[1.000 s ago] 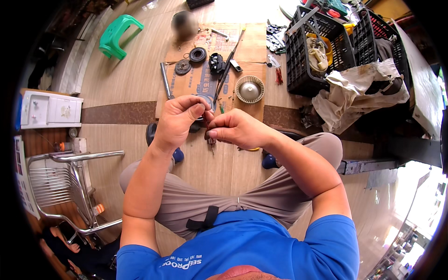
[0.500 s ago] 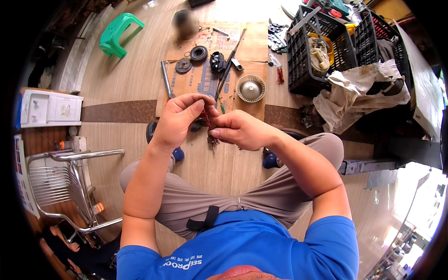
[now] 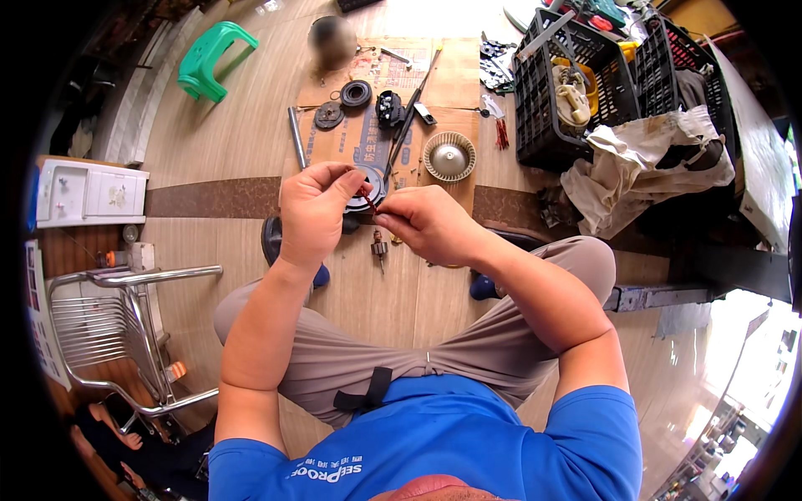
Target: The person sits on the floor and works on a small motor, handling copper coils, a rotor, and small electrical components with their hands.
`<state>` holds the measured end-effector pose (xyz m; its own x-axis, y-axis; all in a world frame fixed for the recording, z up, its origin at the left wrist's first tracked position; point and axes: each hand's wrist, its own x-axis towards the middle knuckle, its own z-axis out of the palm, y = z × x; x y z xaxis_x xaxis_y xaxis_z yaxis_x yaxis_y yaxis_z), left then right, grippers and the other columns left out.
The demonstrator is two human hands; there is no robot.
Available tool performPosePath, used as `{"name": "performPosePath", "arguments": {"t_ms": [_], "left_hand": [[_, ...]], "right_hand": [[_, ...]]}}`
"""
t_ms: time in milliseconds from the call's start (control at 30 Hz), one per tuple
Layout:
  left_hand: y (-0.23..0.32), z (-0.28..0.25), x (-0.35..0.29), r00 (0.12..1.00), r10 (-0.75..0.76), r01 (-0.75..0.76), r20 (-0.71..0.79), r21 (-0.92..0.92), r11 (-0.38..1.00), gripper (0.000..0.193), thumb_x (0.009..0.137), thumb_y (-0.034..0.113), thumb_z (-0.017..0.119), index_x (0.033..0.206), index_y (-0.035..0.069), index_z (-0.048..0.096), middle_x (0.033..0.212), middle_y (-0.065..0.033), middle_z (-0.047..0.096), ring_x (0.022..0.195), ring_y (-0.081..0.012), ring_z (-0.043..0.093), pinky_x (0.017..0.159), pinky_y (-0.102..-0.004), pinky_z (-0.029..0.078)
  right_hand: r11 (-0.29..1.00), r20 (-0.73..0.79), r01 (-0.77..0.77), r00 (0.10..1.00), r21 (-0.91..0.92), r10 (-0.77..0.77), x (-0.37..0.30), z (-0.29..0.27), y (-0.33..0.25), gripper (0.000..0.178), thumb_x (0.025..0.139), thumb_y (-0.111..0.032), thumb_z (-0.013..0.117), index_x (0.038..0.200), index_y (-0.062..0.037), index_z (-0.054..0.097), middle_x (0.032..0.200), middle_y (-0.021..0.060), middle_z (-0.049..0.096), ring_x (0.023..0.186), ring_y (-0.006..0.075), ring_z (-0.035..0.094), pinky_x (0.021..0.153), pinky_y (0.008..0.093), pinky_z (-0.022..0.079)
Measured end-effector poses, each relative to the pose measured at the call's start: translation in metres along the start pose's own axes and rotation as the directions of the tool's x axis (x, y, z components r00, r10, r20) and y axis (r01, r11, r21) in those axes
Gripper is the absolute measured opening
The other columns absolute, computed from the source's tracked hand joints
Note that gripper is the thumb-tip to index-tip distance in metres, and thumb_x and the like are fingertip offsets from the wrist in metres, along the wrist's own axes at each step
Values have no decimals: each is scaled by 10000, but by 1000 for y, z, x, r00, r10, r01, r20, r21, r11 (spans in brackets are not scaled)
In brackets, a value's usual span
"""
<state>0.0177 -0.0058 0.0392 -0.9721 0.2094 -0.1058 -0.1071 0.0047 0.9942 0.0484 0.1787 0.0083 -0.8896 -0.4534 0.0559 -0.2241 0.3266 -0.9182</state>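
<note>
Two bare hands meet over the wooden floor [image 3: 217,150], pinching a thin red wire piece [image 3: 368,200] between them: left hand [image 3: 313,213] closed with thumb and fingertips on its upper end, right hand [image 3: 426,224] closed on the lower end near a dark round metal disc [image 3: 368,185] partly hidden behind the fingers. Small motor armature [image 3: 379,248], metal with a thin shaft, lies on the floor just below the hands. Flattened cardboard sheet [image 3: 455,79] ahead carries a ribbed cream blower wheel [image 3: 449,156], black ring-shaped parts [image 3: 356,93], a grey metal rod [image 3: 295,137] and a long dark bar [image 3: 409,117]. Black plastic lattice crates [image 3: 543,125] stand right of it, crumpled whitish cloth [image 3: 643,171] draped beside. Green plastic stool [image 3: 213,58] far left, chrome tube chair [image 3: 109,326] near the left knee. Versus a second ago, both hands sit in almost the same spot, the left thumb slightly more raised, nothing on the cardboard moved.
</note>
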Motion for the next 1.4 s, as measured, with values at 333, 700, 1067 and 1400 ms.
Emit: {"name": "performPosePath", "arguments": {"t_ms": [333,700,1067,1400], "left_hand": [[0,-6,7,955,-133,229,264,-378,897,169,956,93,596,1048,-38,651,874,-87,693,801,-135,653,753,-269,535],[-9,-10,9,992,-56,81,115,-224,971,102,933,74,625,977,-18,626,880,-104,685,831,-163,663,781,-290,532],[-3,0,9,990,-80,101,115,-191,976,138,966,95,578,1014,-22,635,901,-81,678,836,-147,654,800,-288,526],[-8,-10,10,993,-45,67,105,-218,974,173,984,119,551,1054,-21,625,928,-107,675,879,-184,656,823,-314,531]], "right_hand": [[942,247,-231,954,244,170,0,-15,-17,189,930,-178,588,865,-2,619,673,103,565,617,187,553,610,357,471],[919,119,-272,962,286,247,-1,-8,-18,216,913,-187,619,847,18,634,685,114,593,624,197,558,619,359,466],[998,-17,-56,998,7,56,0,-1,1,203,904,-156,611,820,29,610,744,170,613,710,320,610,668,398,491],[887,44,-229,972,402,231,1,-5,-2,208,908,-115,670,1052,35,678,791,-15,633,722,49,530,648,227,465]]}}
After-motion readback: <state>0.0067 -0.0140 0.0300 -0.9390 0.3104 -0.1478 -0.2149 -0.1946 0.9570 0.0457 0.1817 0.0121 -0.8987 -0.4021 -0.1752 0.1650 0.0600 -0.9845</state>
